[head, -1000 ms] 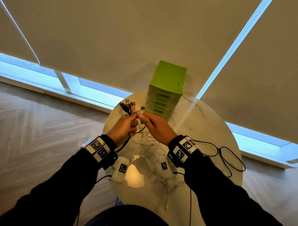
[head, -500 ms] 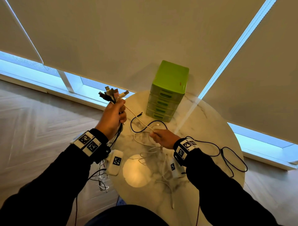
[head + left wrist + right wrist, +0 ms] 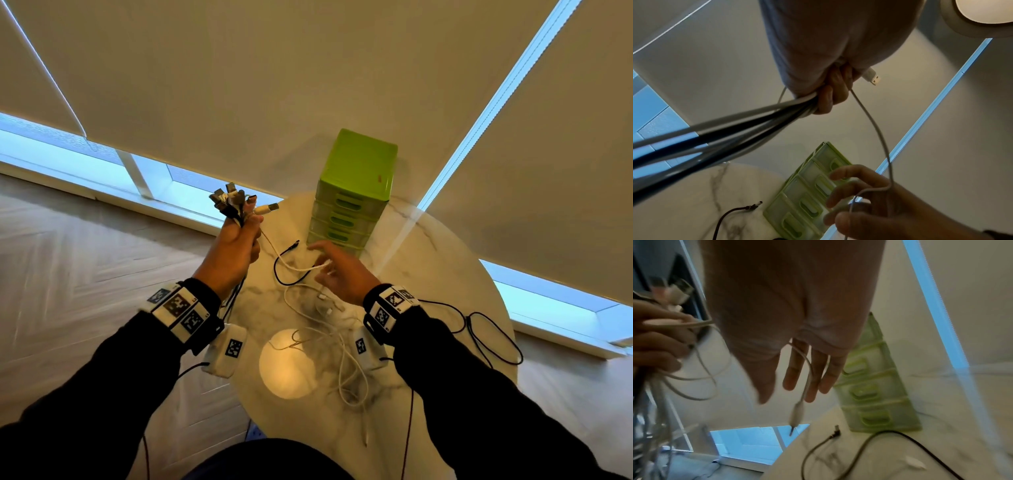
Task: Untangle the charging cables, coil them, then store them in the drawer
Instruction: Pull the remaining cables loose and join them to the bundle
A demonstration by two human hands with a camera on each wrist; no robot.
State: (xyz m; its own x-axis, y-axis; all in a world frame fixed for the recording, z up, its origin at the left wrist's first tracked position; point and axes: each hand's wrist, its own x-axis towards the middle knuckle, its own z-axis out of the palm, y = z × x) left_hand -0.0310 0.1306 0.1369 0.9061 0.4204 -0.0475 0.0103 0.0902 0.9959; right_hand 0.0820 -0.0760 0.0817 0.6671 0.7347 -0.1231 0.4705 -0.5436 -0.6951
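Note:
My left hand (image 3: 239,240) is raised over the table's left edge and grips a bundle of cable plug ends (image 3: 233,202), white and black cords hanging below the fist (image 3: 830,91). One white cable (image 3: 291,265) sags from that fist to my right hand (image 3: 335,270). The right hand's fingers are spread and straight; the cable lies loosely between them (image 3: 803,378), its small plug (image 3: 797,412) dangling below the fingertips. The green drawer unit (image 3: 352,195) stands just beyond the right hand, all its drawers closed.
A round marble table (image 3: 445,281) carries a black cable (image 3: 284,274) and a loose tangle of white cables (image 3: 342,349). Another black cord (image 3: 493,339) loops off the table's right side. Window blinds hang behind, wooden floor on the left.
The hands drew apart: the left rose up and left with the bundle. The right hand, pinching the white cable half a second ago, has spread its fingers and shifted toward the drawers.

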